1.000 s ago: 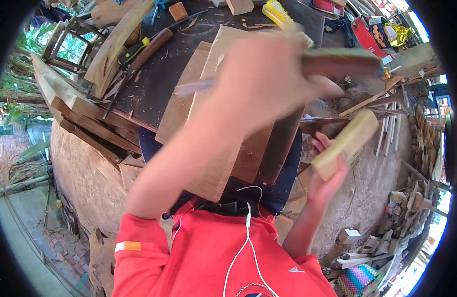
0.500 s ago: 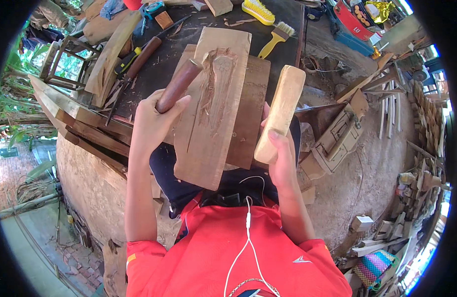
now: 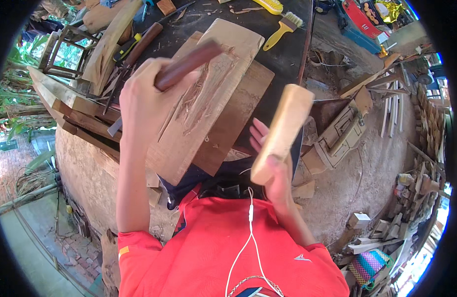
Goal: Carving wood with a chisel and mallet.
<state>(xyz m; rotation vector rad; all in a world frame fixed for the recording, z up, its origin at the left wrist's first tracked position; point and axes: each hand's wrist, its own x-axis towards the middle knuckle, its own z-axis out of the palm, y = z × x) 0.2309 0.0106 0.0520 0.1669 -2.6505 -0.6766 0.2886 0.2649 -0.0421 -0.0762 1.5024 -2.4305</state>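
Note:
My left hand (image 3: 144,91) is closed around the dark brown handle of a chisel (image 3: 189,64). Its metal blade sticks out beyond the wrist, on the left. Under that hand lies a carved wooden board (image 3: 223,94) with a recessed pattern and loose shavings, slanting up to the right. A second, darker board (image 3: 243,109) lies beneath it, jutting out on its right. My right hand (image 3: 275,183) grips a pale, smooth, block-shaped wooden mallet (image 3: 283,133) at its lower end. The thumb presses on it while some fingers stretch out behind, apart from the boards.
On the dark tabletop (image 3: 203,20) lie a yellow-handled paintbrush (image 3: 283,32), a yellow scrub brush (image 3: 269,5) and wood chips. Another brown-handled tool (image 3: 144,44) rests at the left edge beside long planks (image 3: 104,54). A wooden piece (image 3: 337,131) stands on the ground at right.
The carved board has turned clockwise, its near end shifting left. The chisel has tipped further right and its blade now shows. The mallet has come down slightly, and my right fingers have spread.

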